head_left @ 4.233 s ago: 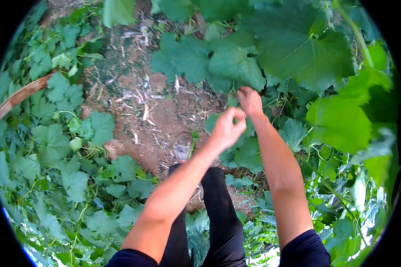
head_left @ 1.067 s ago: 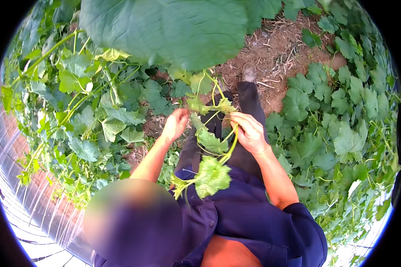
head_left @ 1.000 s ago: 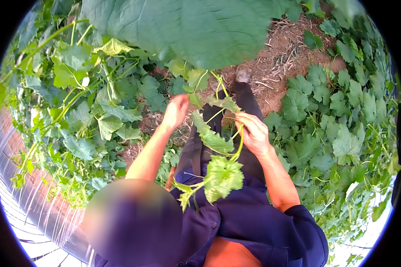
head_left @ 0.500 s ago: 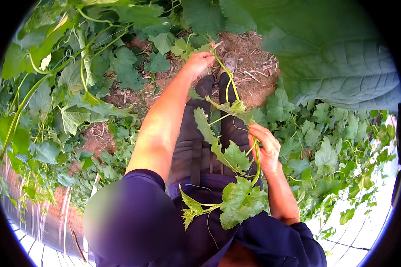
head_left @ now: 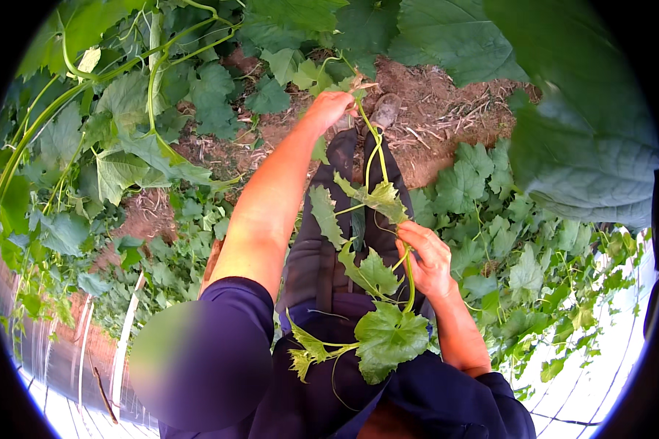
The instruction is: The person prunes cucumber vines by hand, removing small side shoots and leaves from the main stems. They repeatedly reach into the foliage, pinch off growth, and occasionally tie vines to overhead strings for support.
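Observation:
A long green vine shoot with lobed leaves runs from far ahead back toward my body. My left hand is stretched out and closed on the vine's far part. My right hand is close to my body and grips the stem lower down. Below that hand the shoot's tip hangs with a big leaf and small young leaves against my dark blue shirt. My dark trousers show beneath the vine.
Dense vines and leaves fill the left and right sides. A very large leaf hangs close at the upper right. Bare brown soil with dry straw lies ahead. White netting lines run along the lower edges.
My left hand has reached farther along the vine, stretching it out. My right hand has slid lower on the stem, and the leafy tip now hangs against my shirt.

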`<move>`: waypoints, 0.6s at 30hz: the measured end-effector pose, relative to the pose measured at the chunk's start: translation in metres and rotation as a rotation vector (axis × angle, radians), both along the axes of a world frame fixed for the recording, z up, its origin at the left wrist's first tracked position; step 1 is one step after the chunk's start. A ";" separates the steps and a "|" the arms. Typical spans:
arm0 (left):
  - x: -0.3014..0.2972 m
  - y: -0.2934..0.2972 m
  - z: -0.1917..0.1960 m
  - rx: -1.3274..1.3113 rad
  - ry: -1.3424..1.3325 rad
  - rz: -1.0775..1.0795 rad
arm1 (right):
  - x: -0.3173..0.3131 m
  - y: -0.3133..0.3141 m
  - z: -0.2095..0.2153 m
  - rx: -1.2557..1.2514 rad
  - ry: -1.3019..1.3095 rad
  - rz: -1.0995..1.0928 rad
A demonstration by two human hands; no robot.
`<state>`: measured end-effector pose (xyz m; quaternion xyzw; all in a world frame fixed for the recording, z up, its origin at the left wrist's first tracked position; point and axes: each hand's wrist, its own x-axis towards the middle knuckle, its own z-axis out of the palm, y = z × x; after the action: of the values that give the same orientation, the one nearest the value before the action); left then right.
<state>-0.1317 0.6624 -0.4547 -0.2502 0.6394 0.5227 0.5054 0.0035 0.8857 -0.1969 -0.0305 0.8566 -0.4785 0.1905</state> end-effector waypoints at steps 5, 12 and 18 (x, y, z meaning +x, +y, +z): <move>0.007 0.000 -0.004 0.103 0.052 0.082 | 0.001 -0.003 -0.001 0.004 -0.008 0.011; 0.003 0.001 -0.006 0.038 0.142 -0.040 | 0.002 -0.009 0.001 -0.003 -0.016 0.021; 0.042 -0.014 0.038 -0.269 1.011 -0.460 | -0.023 -0.020 -0.016 -0.048 0.036 0.035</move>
<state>-0.0893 0.6481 -0.4167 0.1145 0.9005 0.3682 0.2010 -0.0193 0.8659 -0.2126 -0.0586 0.8475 -0.4949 0.1828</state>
